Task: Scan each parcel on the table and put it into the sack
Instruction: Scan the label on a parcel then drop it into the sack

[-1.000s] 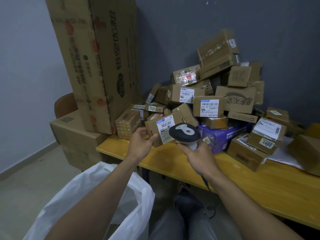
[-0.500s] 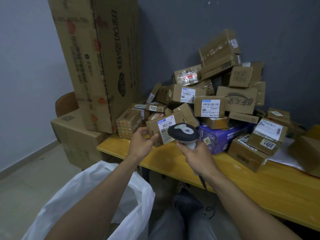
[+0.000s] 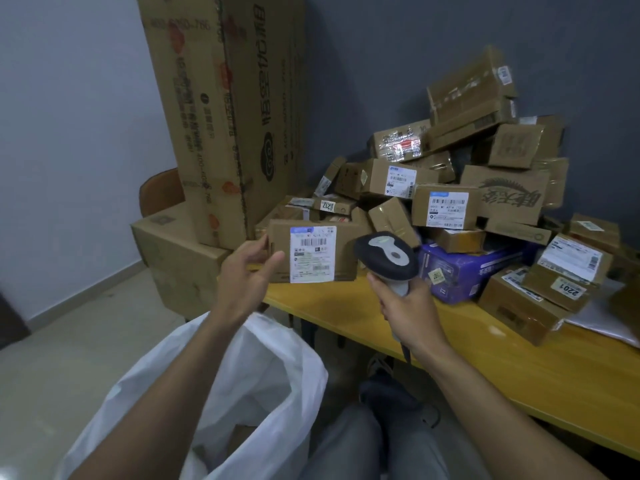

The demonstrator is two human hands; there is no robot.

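A brown cardboard parcel (image 3: 343, 251), a plain rectangular box, was gripped at its left end by the left hand (image 3: 242, 275). The thumb lay on the front face and the fingers curled behind. The parcel sat at the left end of the table (image 3: 485, 362), just in front of the pile (image 3: 450, 174); whether it touched the tabletop could not be told. Its white label (image 3: 312, 254), with a blue strip along the top and a barcode beneath, faced the camera and was slightly blurred.

The right hand (image 3: 412, 310) was wrapped tightly round the handle of a scanner (image 3: 384, 258). Its rounded dark head, with a pale grey inset, sat just beside the parcel's right end and covered part of it. A thin cable hung below the hand.

The table was smooth yellow wood. The pile was a jumble of small taped brown boxes, many tilted, several with white barcode labels, stacked against a dark grey wall (image 3: 415, 64). A glossy purple box (image 3: 467, 271) lay at the front of the pile, just right of the scanner.

A thin white plastic sack (image 3: 277, 375), crinkled and open at the top, stood on the floor under the left forearm, near the table's left corner. A tall carton (image 3: 221, 109) with printed lettering stood upright behind the parcel, beside a low carton (image 3: 176, 258) and a brown chair back (image 3: 161, 192). Grey trousers (image 3: 363, 445) showed at the bottom.
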